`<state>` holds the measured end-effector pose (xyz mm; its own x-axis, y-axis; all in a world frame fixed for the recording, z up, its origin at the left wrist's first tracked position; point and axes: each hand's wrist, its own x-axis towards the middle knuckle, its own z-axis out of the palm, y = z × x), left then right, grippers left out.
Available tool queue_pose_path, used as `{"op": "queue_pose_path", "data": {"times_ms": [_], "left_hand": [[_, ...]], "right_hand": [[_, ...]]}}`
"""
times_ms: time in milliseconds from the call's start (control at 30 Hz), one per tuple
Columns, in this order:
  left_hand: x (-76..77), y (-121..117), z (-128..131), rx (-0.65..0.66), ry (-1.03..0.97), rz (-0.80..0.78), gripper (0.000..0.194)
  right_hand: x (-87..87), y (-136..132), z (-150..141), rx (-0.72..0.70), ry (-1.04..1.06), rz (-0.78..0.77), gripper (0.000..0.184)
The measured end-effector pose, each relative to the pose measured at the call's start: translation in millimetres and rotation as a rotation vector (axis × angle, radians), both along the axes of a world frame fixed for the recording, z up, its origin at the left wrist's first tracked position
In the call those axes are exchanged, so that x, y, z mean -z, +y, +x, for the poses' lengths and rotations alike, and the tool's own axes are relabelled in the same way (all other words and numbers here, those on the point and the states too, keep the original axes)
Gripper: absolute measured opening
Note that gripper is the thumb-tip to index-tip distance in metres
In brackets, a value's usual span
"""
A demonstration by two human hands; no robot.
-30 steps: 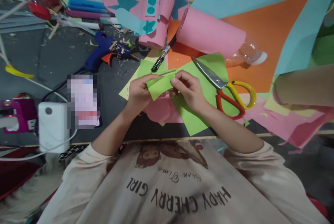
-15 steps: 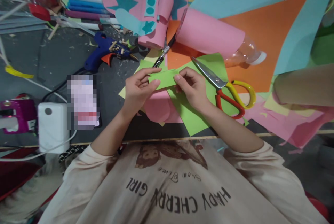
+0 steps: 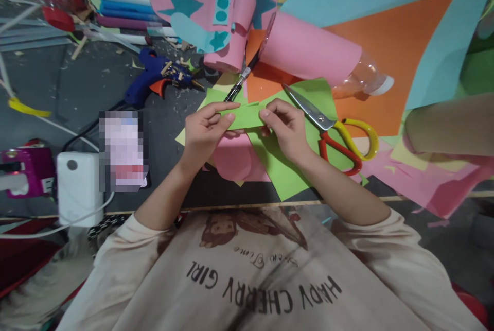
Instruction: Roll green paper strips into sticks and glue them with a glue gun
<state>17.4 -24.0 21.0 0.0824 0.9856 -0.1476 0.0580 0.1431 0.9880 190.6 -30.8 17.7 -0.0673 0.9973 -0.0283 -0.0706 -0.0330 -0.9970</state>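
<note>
A folded strip of green paper [image 3: 247,117] is stretched between my two hands, just above the table. My left hand [image 3: 206,127] pinches its left end with the thumb on top. At the right end, the thumb and fingers of my right hand [image 3: 285,127] are closed on it. Below the strip lie a pink paper piece [image 3: 233,158] with a rounded edge and a larger green sheet [image 3: 281,176]. Scissors [image 3: 328,127] with one red and one yellow handle rest on that sheet, right of my right hand. A black pen [image 3: 239,86] lies just beyond my left hand.
A blue glue gun [image 3: 154,76] lies at the left, near a phone [image 3: 123,151] and a white power bank [image 3: 79,187]. Farther back, a pink-wrapped bottle [image 3: 312,50] rests on an orange sheet [image 3: 417,48]. A cardboard tube [image 3: 451,125] is at the right.
My left thumb has shifted slightly left and up along the strip, and fingertips now show beneath it. The right hand stays nearly in place, still pinching the paper.
</note>
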Motion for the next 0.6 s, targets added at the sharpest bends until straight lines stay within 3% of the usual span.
{"op": "queue_pose_path", "data": {"times_ms": [167, 367, 600], "left_hand": [[-1.4, -0.2, 0.0, -0.007, 0.034, -0.010, 0.024], [-2.9, -1.5, 2.3, -0.010, 0.016, -0.021, 0.020], [1.2, 1.9, -1.6, -0.075, 0.023, 0.049, 0.023]], "right_hand": [[2.3, 2.4, -0.7, 0.017, 0.091, -0.021, 0.043], [3.7, 3.0, 1.1, 0.048, 0.019, 0.012, 0.043], [1.7, 2.2, 0.6, -0.041, 0.068, 0.003, 0.043]]}}
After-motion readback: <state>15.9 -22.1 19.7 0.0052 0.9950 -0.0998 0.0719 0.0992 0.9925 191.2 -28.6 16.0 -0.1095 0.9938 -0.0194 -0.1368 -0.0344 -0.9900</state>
